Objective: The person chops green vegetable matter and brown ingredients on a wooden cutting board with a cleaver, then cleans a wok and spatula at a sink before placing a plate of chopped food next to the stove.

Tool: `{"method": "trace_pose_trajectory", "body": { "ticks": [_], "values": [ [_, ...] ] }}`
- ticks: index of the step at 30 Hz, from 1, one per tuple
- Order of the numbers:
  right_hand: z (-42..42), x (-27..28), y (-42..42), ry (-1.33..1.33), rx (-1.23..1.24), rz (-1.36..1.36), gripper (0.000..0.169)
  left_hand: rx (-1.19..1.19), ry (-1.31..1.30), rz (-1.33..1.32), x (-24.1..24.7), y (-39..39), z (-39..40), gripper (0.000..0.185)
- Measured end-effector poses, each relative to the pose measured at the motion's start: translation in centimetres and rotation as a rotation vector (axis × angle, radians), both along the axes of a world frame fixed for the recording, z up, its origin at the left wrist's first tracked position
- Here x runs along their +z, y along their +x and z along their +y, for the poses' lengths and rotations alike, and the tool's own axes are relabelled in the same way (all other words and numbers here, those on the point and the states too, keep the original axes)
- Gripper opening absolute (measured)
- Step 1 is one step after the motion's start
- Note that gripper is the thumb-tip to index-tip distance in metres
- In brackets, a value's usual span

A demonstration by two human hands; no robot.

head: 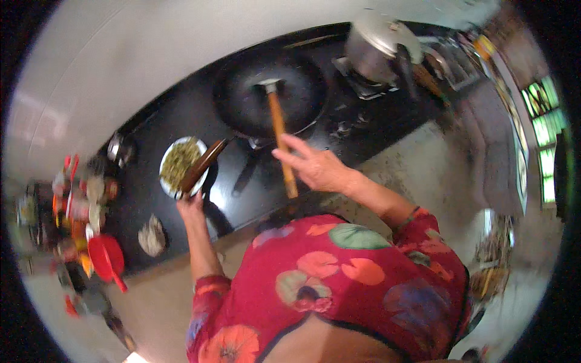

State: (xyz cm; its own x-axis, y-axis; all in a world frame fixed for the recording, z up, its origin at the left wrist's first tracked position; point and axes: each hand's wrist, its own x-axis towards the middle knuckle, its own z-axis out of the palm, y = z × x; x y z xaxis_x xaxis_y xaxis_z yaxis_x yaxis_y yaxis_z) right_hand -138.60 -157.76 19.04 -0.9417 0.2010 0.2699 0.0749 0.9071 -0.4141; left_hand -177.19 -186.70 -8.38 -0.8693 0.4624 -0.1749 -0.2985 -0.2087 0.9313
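Observation:
My left hand [192,205] grips the near edge of a white bowl [169,189] above the black countertop. Chopped green pieces [180,159], which look like a vegetable, fill the bowl. A dark brown handle [205,166] crosses over the bowl's right side, its upper end close to the wok's rim. My right hand [320,169] is at the wooden handle of a spatula [278,119], with two fingers spread across it; my thumb is hidden, so a grip cannot be confirmed. The spatula's metal head sits inside a dark wok [302,86].
A lidded metal pot [370,50] stands on a burner at the back right. A crumpled pale cloth or bag [152,236] lies on the left counter. Beside it are a red plastic lid or strainer [105,257], a small steel vessel [121,149] and blurred containers [81,204].

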Motion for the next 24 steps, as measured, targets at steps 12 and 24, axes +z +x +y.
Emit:
{"method": "trace_pose_trajectory", "body": {
  "ticks": [12, 24],
  "values": [
    [3.1, 3.2, -3.8, 0.449, -0.019, -0.111, 0.031, 0.215, 0.04, -0.662, 7.3, 0.2, 5.1, 0.037],
    [13.4, 16.0, -7.3, -0.428, -0.616, 0.118, 0.037, 0.235, 0.243, -0.773, 6.3, 0.7, 3.0, 0.04]
  ]
}}
